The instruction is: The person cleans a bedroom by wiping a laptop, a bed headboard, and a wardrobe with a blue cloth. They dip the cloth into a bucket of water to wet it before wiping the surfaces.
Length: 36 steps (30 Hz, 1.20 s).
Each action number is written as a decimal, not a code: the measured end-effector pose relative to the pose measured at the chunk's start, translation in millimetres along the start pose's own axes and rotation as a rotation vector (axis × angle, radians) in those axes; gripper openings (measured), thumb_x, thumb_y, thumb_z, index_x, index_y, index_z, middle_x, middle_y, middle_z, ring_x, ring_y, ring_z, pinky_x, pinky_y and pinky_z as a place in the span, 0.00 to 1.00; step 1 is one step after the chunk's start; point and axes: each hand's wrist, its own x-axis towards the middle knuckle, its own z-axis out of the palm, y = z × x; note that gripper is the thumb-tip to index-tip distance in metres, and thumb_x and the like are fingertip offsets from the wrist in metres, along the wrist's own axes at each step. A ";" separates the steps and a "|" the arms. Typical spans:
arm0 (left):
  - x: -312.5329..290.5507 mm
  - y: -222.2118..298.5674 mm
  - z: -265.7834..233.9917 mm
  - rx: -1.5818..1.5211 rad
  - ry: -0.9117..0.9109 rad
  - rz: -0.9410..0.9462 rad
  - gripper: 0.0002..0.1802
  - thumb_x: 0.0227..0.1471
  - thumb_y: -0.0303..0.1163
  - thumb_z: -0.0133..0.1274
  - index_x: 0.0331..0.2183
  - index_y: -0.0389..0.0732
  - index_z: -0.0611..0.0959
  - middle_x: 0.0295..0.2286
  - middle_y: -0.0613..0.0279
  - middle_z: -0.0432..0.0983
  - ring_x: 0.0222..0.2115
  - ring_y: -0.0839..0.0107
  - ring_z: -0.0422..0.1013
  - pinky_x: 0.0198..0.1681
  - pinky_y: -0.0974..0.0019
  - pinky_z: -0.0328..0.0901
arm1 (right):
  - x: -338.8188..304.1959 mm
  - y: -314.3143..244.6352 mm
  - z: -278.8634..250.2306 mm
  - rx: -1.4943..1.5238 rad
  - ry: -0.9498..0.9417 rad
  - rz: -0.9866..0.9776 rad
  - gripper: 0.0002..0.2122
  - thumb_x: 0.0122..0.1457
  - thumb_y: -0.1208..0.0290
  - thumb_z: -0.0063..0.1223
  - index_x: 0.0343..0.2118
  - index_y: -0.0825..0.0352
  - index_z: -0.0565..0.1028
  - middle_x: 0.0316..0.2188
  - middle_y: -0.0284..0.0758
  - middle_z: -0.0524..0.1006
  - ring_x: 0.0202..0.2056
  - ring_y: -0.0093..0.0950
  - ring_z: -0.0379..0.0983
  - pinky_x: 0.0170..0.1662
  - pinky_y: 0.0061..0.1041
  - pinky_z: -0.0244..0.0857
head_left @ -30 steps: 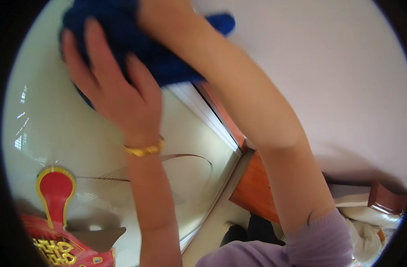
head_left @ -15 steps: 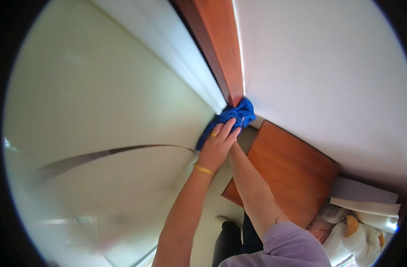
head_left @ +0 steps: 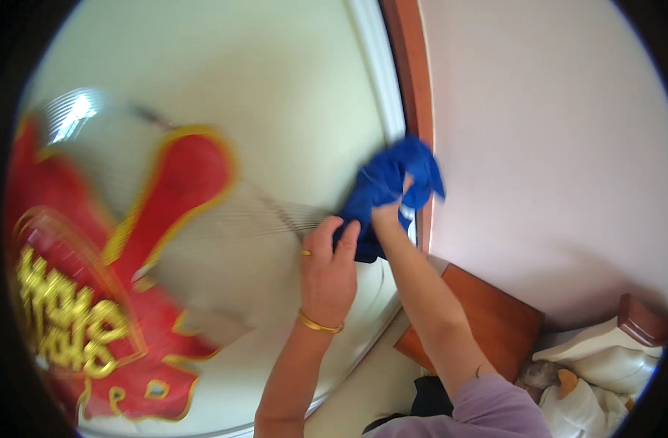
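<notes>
A crumpled blue cloth [head_left: 381, 179] lies against the white edge strip of a large pale, glossy panel [head_left: 290, 87], beside a reddish-brown wooden frame [head_left: 409, 66]. My right hand [head_left: 392, 208] grips the cloth, its fingers mostly buried in the folds. At the cloth's lower left corner, my left hand [head_left: 327, 270] has its thumb and fingers closed on the fabric. A yellow ring and a yellow bracelet [head_left: 321, 323] are on that hand and wrist.
A red decoration with gold trim [head_left: 184, 175] is on the panel at left. To the right rises a plain pale wall [head_left: 538, 131]. Below it stands a brown wooden cabinet top [head_left: 487, 310], with white and grey soft items [head_left: 578, 401] at the lower right.
Both hands and the cloth have shifted slightly up along the panel edge. The left hand has moved off the right hand to the cloth's corner. My view has swung, bringing in the red decoration.
</notes>
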 end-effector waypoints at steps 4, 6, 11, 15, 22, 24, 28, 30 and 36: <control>11.3 13.5 -164.5 0.216 0.278 0.028 0.25 0.36 0.16 0.45 0.42 0.38 0.73 0.41 0.51 0.63 0.42 0.54 0.61 0.46 0.60 0.57 | 90.1 -249.9 88.9 -0.003 0.046 -0.727 0.16 0.50 0.67 0.45 0.43 0.64 0.67 0.47 0.41 0.65 0.50 0.41 0.59 0.55 0.41 0.47; -6.4 31.9 -214.9 0.133 0.383 -0.066 0.25 0.38 0.16 0.45 0.43 0.39 0.73 0.40 0.50 0.64 0.41 0.54 0.63 0.45 0.60 0.58 | 78.1 -335.1 100.9 -0.075 -0.005 -0.789 0.18 0.49 0.68 0.45 0.45 0.66 0.66 0.52 0.43 0.59 0.54 0.43 0.52 0.56 0.42 0.45; -64.2 33.9 -249.1 0.094 0.237 -0.098 0.23 0.40 0.17 0.45 0.43 0.37 0.72 0.43 0.50 0.63 0.43 0.55 0.62 0.45 0.62 0.59 | 57.4 -394.8 94.7 -0.136 -0.334 -0.595 0.22 0.52 0.64 0.38 0.50 0.66 0.62 0.57 0.42 0.53 0.56 0.38 0.51 0.52 0.32 0.55; -102.7 23.9 -230.0 -0.110 0.084 -0.169 0.20 0.40 0.19 0.46 0.40 0.38 0.74 0.42 0.49 0.63 0.42 0.57 0.63 0.44 0.62 0.60 | 36.5 -320.2 82.7 -0.222 -0.259 -0.820 0.19 0.48 0.64 0.47 0.43 0.66 0.69 0.44 0.44 0.68 0.50 0.40 0.60 0.49 0.35 0.56; -134.8 46.3 -183.8 -0.128 -0.126 -0.079 0.18 0.39 0.23 0.50 0.38 0.40 0.76 0.44 0.50 0.62 0.43 0.54 0.62 0.45 0.61 0.60 | -69.5 -191.9 -3.4 -0.474 -0.654 -0.139 0.22 0.52 0.62 0.46 0.50 0.66 0.64 0.49 0.40 0.65 0.53 0.36 0.57 0.57 0.31 0.45; -132.2 46.9 -172.2 -0.131 -0.172 -0.075 0.19 0.39 0.25 0.52 0.39 0.41 0.76 0.46 0.50 0.61 0.44 0.53 0.61 0.46 0.60 0.60 | -37.3 -188.4 -1.6 -0.612 -0.693 -0.176 0.22 0.52 0.61 0.45 0.49 0.66 0.65 0.49 0.41 0.65 0.53 0.36 0.57 0.57 0.32 0.45; -98.8 52.5 -170.9 -0.142 -0.154 -0.118 0.19 0.39 0.26 0.53 0.39 0.42 0.75 0.48 0.49 0.59 0.44 0.54 0.62 0.46 0.61 0.60 | 81.6 -220.6 41.5 -0.602 -0.569 -0.336 0.22 0.51 0.60 0.44 0.48 0.65 0.66 0.48 0.41 0.66 0.52 0.37 0.58 0.56 0.35 0.45; -81.0 58.6 -176.7 -0.156 -0.154 -0.129 0.20 0.40 0.26 0.53 0.41 0.42 0.75 0.49 0.50 0.59 0.44 0.56 0.63 0.46 0.62 0.61 | 142.7 -249.7 67.5 -0.577 -0.509 -0.413 0.22 0.51 0.59 0.43 0.47 0.65 0.67 0.48 0.42 0.66 0.52 0.37 0.59 0.56 0.36 0.45; -62.9 73.7 -186.3 -0.311 -0.101 -0.210 0.25 0.41 0.27 0.53 0.46 0.45 0.71 0.50 0.52 0.57 0.46 0.57 0.62 0.47 0.63 0.60 | 271.5 -381.4 145.8 -0.525 -0.454 -0.567 0.22 0.50 0.57 0.40 0.45 0.64 0.69 0.47 0.43 0.67 0.51 0.38 0.60 0.55 0.39 0.46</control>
